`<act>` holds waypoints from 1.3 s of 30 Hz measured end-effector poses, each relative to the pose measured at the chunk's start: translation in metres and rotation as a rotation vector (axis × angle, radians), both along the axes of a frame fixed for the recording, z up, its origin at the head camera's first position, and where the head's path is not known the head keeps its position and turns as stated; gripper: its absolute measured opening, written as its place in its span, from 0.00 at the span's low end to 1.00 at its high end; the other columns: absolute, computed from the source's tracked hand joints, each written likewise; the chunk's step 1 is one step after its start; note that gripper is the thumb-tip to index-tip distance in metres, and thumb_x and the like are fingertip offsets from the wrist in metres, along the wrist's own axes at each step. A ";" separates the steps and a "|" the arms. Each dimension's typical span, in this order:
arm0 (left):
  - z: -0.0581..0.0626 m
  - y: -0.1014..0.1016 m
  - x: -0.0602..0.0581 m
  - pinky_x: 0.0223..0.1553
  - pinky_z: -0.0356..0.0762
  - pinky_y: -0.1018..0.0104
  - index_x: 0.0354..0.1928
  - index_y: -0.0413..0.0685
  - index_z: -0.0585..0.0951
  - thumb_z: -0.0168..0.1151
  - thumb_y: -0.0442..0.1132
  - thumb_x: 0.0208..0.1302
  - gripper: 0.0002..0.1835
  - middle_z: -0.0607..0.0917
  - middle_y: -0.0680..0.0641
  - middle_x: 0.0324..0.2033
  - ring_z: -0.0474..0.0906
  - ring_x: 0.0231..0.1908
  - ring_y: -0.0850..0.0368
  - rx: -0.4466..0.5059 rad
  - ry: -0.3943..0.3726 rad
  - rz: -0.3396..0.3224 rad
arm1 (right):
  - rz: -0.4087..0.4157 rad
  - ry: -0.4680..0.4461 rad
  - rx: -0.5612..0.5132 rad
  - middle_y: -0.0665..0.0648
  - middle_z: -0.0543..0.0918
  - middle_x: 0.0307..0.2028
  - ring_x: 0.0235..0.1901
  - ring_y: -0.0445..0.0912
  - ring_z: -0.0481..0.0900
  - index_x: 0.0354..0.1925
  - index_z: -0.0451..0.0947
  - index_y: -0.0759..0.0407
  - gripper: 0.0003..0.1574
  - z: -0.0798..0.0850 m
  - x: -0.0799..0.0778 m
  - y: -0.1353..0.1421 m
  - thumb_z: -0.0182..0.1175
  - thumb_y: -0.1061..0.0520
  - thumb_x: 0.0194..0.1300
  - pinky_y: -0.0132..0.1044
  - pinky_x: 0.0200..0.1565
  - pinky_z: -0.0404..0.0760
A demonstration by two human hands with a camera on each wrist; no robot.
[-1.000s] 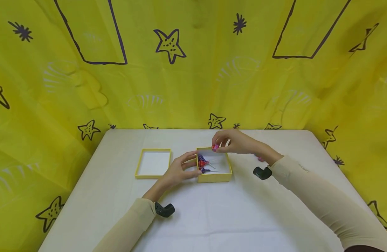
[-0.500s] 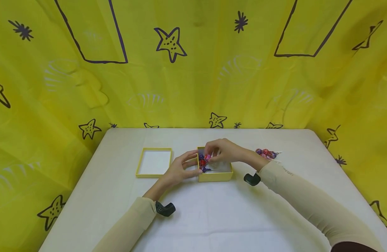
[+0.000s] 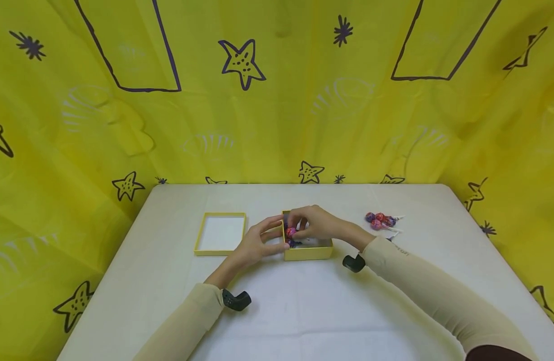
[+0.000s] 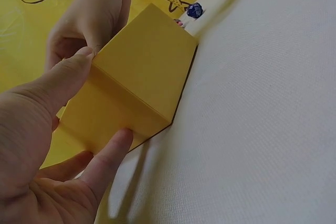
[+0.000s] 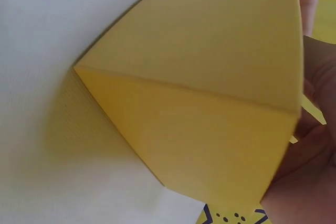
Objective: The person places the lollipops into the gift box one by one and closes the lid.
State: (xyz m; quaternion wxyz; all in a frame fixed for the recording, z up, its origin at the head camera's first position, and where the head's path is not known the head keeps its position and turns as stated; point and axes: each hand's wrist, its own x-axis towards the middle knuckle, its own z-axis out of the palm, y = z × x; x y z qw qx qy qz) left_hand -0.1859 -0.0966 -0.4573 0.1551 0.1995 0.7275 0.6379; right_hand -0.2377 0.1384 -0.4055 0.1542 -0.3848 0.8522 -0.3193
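A yellow open box (image 3: 308, 254) with a white inside stands on the white-covered table. My left hand (image 3: 254, 244) rests against its left side, fingers spread and fairly straight; in the left wrist view the thumb touches the top edge and the fingertips press the yellow wall (image 4: 149, 59). Inside the box, my right hand (image 3: 321, 223) pinches a pink-red lollipop (image 3: 291, 232) near the left wall, its stick hidden by the fingers. Darker lollipops (image 3: 294, 243) lie beside it, partly covered. From the right wrist, the box's outer walls (image 5: 210, 135) hide the fingertips.
Left of the box lies a shallow yellow-rimmed lid (image 3: 220, 252), white side up. Several lollipops (image 3: 379, 219) are grouped on the table at the right, sticks pointing right. A yellow patterned curtain (image 3: 277, 125) rises behind the table.
My right hand has come down from above the box's back edge into its left part, carrying the pink-red lollipop. The lollipops on the right came into view. My left hand stayed put.
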 end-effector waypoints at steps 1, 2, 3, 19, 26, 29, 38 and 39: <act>0.000 0.000 0.000 0.62 0.77 0.49 0.77 0.51 0.66 0.73 0.33 0.64 0.41 0.66 0.36 0.74 0.72 0.68 0.39 0.001 0.000 0.001 | -0.003 -0.002 0.001 0.49 0.86 0.39 0.39 0.43 0.83 0.43 0.81 0.55 0.11 -0.001 0.000 -0.001 0.72 0.62 0.64 0.41 0.46 0.85; 0.000 0.000 0.000 0.62 0.77 0.49 0.76 0.52 0.66 0.73 0.33 0.64 0.41 0.67 0.36 0.74 0.72 0.68 0.39 0.002 0.000 0.002 | -0.006 -0.002 0.001 0.49 0.86 0.39 0.39 0.43 0.83 0.43 0.81 0.55 0.11 -0.001 0.001 -0.001 0.72 0.62 0.64 0.40 0.46 0.84; 0.000 0.000 0.000 0.62 0.77 0.50 0.76 0.52 0.66 0.74 0.33 0.63 0.41 0.67 0.36 0.74 0.73 0.68 0.40 0.004 -0.003 0.003 | -0.008 -0.003 -0.001 0.50 0.86 0.40 0.39 0.43 0.84 0.43 0.81 0.55 0.11 -0.002 0.001 -0.002 0.72 0.62 0.64 0.39 0.46 0.84; 0.000 -0.001 0.001 0.64 0.75 0.48 0.77 0.53 0.66 0.73 0.32 0.63 0.41 0.66 0.38 0.74 0.72 0.68 0.41 0.011 0.001 -0.003 | -0.015 0.008 -0.022 0.48 0.85 0.38 0.36 0.41 0.84 0.42 0.82 0.55 0.09 -0.010 0.003 -0.005 0.72 0.63 0.64 0.32 0.43 0.84; 0.000 -0.001 0.000 0.64 0.75 0.48 0.76 0.54 0.66 0.73 0.32 0.63 0.42 0.66 0.39 0.74 0.72 0.68 0.42 0.008 0.002 -0.004 | -0.014 0.011 -0.034 0.49 0.85 0.38 0.36 0.42 0.83 0.42 0.82 0.55 0.10 -0.010 0.003 -0.005 0.72 0.63 0.64 0.32 0.43 0.84; 0.000 -0.001 0.000 0.65 0.75 0.48 0.76 0.55 0.66 0.74 0.32 0.63 0.42 0.66 0.39 0.74 0.72 0.68 0.43 0.002 -0.001 -0.002 | -0.011 0.011 -0.037 0.49 0.85 0.39 0.36 0.42 0.83 0.42 0.82 0.55 0.10 -0.011 0.003 -0.005 0.72 0.63 0.64 0.32 0.43 0.84; 0.000 -0.001 0.001 0.64 0.75 0.49 0.77 0.54 0.66 0.74 0.33 0.63 0.41 0.66 0.38 0.74 0.72 0.68 0.41 -0.001 -0.003 -0.002 | -0.014 0.002 -0.035 0.49 0.85 0.39 0.37 0.43 0.84 0.43 0.82 0.55 0.12 -0.012 0.002 -0.005 0.73 0.64 0.63 0.33 0.44 0.84; 0.000 -0.001 0.001 0.64 0.75 0.49 0.77 0.54 0.66 0.73 0.33 0.63 0.41 0.66 0.38 0.74 0.72 0.68 0.41 0.000 -0.003 -0.002 | -0.014 0.002 -0.036 0.49 0.85 0.39 0.37 0.43 0.83 0.43 0.82 0.55 0.12 -0.012 0.002 -0.005 0.73 0.64 0.63 0.33 0.44 0.84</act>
